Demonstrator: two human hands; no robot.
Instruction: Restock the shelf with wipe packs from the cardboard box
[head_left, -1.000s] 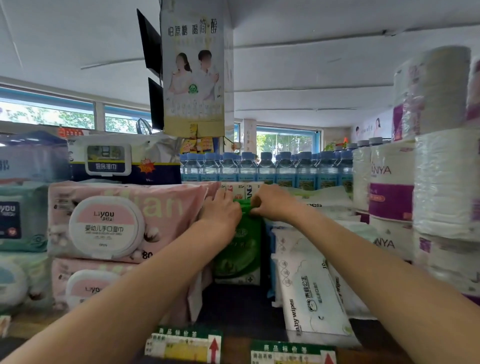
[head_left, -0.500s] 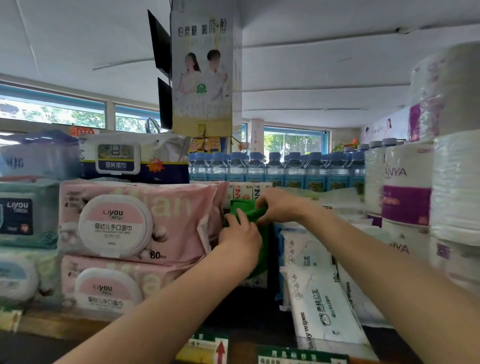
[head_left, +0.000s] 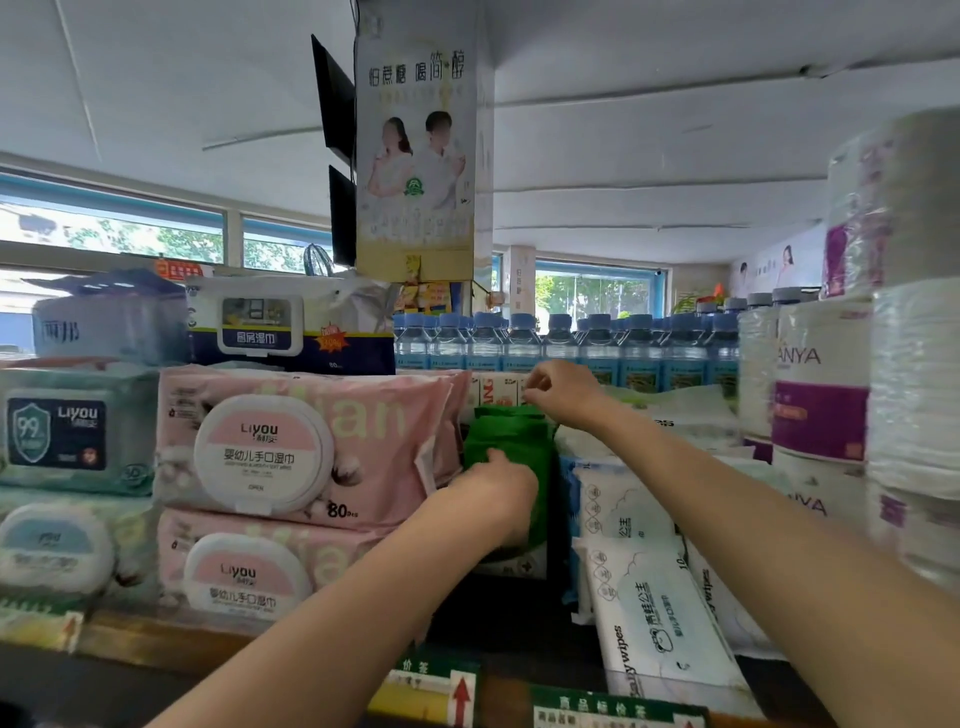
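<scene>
The green plastic wipe pack (head_left: 511, 441) stands upright on the dark shelf (head_left: 498, 618), wedged between the stacked pink soft wipe packs with round white lids (head_left: 291, 452) on its left and the white flat packs printed "baby wipes" (head_left: 660, 613) leaning on its right. The left hand (head_left: 493, 493) lies against the green pack's front, its fingers bent against the plastic; whether they actually clasp it or merely press cannot be told, since the back of the hand hides them. The right hand (head_left: 561, 392) is at the pack's top right corner, its grip narrow, thumb and forefinger drawn together; whether they touch the green edge is unclear. Behind the pack runs a row of clear water bottles with blue caps (head_left: 561, 343). To the far right stand wrapped white paper rolls with purple labels (head_left: 821, 395). Green and yellow price tags (head_left: 441, 686) line the shelf's front edge.
</scene>
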